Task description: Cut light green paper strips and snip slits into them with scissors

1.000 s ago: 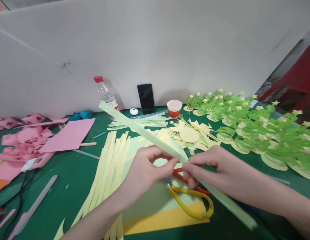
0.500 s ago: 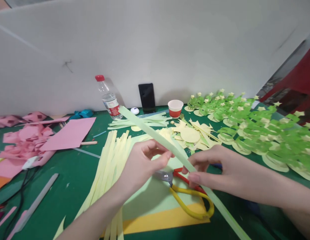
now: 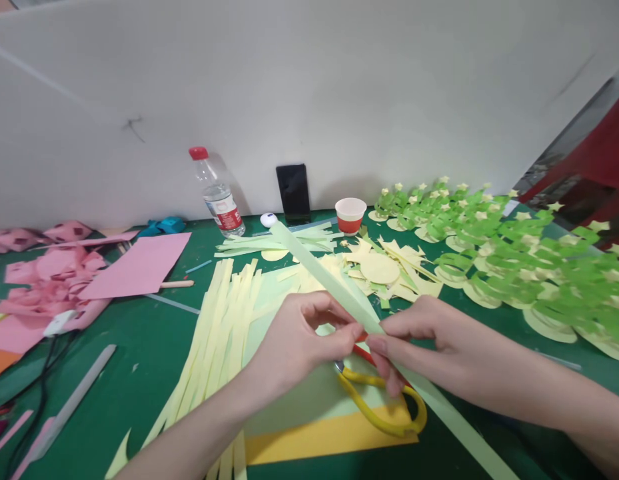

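A long pale green paper strip (image 3: 322,273) runs slantwise between my two hands, its far tip raised over the table and its near end dropping toward the lower right. My left hand (image 3: 314,330) pinches it from the left side. Close beside, my right hand (image 3: 419,340) grips it between thumb and fingers. Under the hands lie scissors (image 3: 389,423) with yellow and red handles; their blades are mostly hidden. They rest on light green paper sheets (image 3: 289,407) with a yellow-orange sheet (image 3: 299,443) beneath. Long pale yellow strips (image 3: 209,333) lie to the left.
Behind stand a water bottle (image 3: 222,203), a black phone (image 3: 294,193) and a paper cup (image 3: 350,215). Green paper spirals with stars (image 3: 529,260) fill the right. Yellow scraps (image 3: 384,267) lie mid-table. Pink paper (image 3: 139,267) and a glue stick (image 3: 74,403) are left.
The strip and my left hand have shifted right. My hands are closer together, and my right fingers now pinch higher on the strip.
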The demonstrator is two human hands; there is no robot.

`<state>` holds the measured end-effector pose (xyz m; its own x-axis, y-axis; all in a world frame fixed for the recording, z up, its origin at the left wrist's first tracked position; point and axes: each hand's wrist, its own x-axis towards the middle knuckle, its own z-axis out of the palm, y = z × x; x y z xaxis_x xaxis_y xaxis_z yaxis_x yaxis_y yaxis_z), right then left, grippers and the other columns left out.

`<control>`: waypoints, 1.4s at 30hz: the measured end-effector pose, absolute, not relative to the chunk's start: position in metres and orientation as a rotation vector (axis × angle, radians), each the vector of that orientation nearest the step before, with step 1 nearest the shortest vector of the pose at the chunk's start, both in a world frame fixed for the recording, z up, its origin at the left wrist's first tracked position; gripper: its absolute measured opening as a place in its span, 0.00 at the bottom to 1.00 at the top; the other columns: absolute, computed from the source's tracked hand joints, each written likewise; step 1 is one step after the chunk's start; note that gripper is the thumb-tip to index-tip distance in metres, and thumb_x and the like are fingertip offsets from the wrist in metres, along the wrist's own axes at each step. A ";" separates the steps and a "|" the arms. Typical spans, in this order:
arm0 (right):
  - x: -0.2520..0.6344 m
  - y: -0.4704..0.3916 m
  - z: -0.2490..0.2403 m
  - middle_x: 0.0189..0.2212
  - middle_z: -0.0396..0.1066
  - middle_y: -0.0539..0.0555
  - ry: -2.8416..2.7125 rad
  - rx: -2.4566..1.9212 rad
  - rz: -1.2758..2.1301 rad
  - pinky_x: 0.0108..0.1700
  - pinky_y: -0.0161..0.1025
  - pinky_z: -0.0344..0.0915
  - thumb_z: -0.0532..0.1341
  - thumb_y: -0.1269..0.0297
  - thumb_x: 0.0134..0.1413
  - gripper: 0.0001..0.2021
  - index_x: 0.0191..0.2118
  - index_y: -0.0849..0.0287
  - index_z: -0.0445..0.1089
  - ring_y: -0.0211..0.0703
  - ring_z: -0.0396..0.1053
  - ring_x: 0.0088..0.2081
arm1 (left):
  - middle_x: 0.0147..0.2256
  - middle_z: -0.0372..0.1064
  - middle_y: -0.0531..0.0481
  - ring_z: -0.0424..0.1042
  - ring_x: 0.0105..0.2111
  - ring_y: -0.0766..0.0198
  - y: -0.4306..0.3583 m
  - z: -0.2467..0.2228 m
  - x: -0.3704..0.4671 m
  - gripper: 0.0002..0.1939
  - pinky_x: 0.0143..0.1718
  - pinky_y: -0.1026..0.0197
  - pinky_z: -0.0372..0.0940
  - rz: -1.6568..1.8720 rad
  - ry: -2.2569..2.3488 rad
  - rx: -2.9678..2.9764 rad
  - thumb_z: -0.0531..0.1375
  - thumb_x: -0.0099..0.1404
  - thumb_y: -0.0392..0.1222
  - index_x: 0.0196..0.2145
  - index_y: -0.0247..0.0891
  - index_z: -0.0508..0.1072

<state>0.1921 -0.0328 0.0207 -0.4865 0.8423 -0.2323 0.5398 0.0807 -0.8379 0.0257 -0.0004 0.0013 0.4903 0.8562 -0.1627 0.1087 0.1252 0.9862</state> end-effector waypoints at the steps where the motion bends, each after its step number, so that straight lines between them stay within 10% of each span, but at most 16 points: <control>1: 0.192 -0.034 0.021 0.19 0.73 0.53 -2.052 -1.386 1.375 0.27 0.32 0.61 0.48 0.61 0.58 0.20 0.19 0.60 0.65 0.38 0.68 0.23 | 0.22 0.70 0.54 0.67 0.23 0.69 0.001 0.001 0.025 0.02 0.25 0.67 0.63 0.703 0.961 1.347 0.60 0.50 0.35 0.22 0.35 0.72; 34: 0.196 -0.028 0.018 0.18 0.72 0.54 -1.870 -1.339 1.624 0.28 0.34 0.66 0.51 0.55 0.54 0.19 0.19 0.59 0.64 0.39 0.70 0.23 | 0.22 0.68 0.57 0.64 0.25 0.72 0.034 -0.002 0.002 0.06 0.30 0.70 0.60 1.221 1.085 1.348 0.59 0.52 0.33 0.20 0.38 0.71; 42: 0.197 -0.026 0.017 0.18 0.73 0.52 -1.885 -1.310 1.538 0.29 0.30 0.66 0.51 0.54 0.57 0.19 0.21 0.59 0.65 0.36 0.70 0.23 | 0.24 0.68 0.55 0.67 0.25 0.69 0.009 -0.001 0.018 0.04 0.27 0.68 0.62 0.657 0.796 1.443 0.61 0.55 0.37 0.24 0.37 0.73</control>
<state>0.1968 -0.0263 0.0169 -0.4955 0.8296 -0.2573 0.4184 -0.0316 -0.9077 0.0179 0.0090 -0.0007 0.5933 0.8013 -0.0772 0.0759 0.0398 0.9963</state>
